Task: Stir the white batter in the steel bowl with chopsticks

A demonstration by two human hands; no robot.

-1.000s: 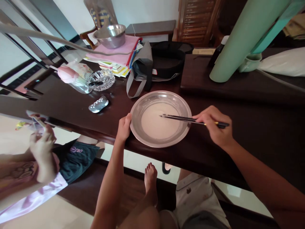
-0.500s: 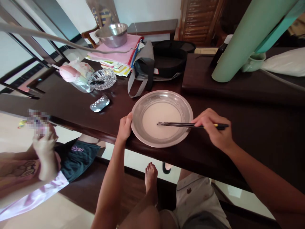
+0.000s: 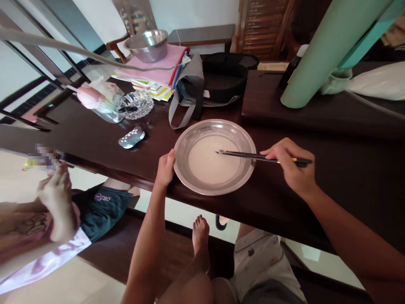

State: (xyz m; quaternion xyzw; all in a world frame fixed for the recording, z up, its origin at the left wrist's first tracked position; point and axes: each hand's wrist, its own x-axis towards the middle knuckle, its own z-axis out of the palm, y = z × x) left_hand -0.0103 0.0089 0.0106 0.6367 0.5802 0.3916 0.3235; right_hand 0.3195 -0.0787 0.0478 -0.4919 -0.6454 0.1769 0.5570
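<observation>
Since the last frame: right hand [image 3: 290,166] and chopsticks [image 3: 256,156] shifted toward 2 o'clock, so the tips went from left of the bowl's middle to nearer its centre. Bowl [image 3: 182,164] hasn't moved: on the tabletop [image 3: 354,181], near the wearer's edge, white liquid [image 3: 210,169] in it. Clock centred on bowl, 12 = away from wearer.

Right hand: 3 o'clock, off the rim, fingers closed round the chopsticks. Can't tell if tips are dipped. Left hand [image 3: 166,167]: 9 o'clock, part-curled, thumb on rim; other fingers mostly hidden.

Around: remote [image 3: 132,137] between 9 and 10, glass dish [image 3: 146,104] at 10, basin [image 3: 155,51] on pink folder [image 3: 142,72] at 11, black bag [image 3: 226,82] at 12, green tube [image 3: 308,76] at 2.
</observation>
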